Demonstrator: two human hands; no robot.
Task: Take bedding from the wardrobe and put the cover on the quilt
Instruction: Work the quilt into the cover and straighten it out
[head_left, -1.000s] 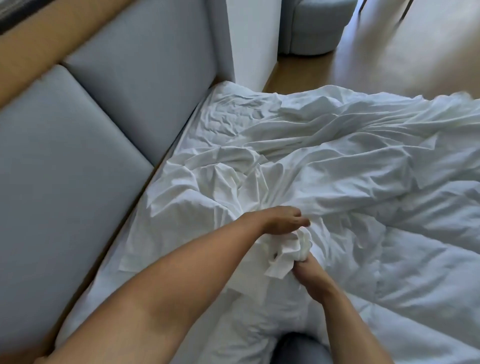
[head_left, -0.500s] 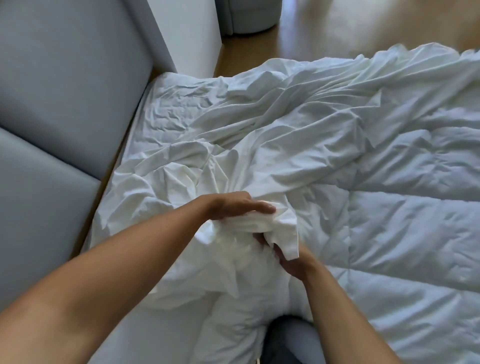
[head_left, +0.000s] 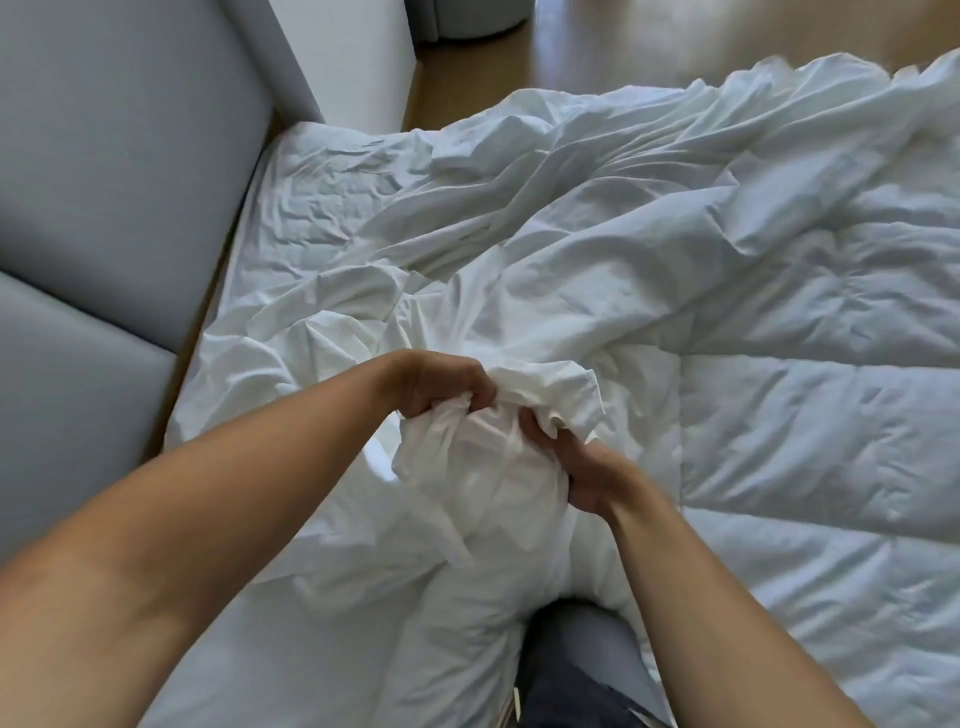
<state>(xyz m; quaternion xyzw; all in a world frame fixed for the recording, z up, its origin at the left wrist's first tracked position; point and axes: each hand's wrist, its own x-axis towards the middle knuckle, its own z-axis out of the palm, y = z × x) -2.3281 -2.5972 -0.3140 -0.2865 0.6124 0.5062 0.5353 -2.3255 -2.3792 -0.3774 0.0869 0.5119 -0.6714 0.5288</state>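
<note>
A crumpled white duvet cover (head_left: 519, 208) lies spread over the bed, bunched toward the middle. The white quilted quilt (head_left: 810, 415) lies bare on the right half of the bed. My left hand (head_left: 436, 384) is clenched on a gathered fold of the cover from above. My right hand (head_left: 576, 462) grips the same bunched corner from below and to the right, with fabric wrapped over a padded lump between the two hands. Whether the quilt's corner is inside that lump I cannot tell.
A grey padded headboard (head_left: 104, 182) runs along the left side of the bed. A white wall corner (head_left: 358, 57) stands behind it, with wooden floor (head_left: 675, 41) beyond. My knee in dark trousers (head_left: 576, 665) rests on the bed's near edge.
My view has swung right and down toward the quilt. Both hands have tightened on the bunched cover corner, the left fingers curling from flat into a fist.
</note>
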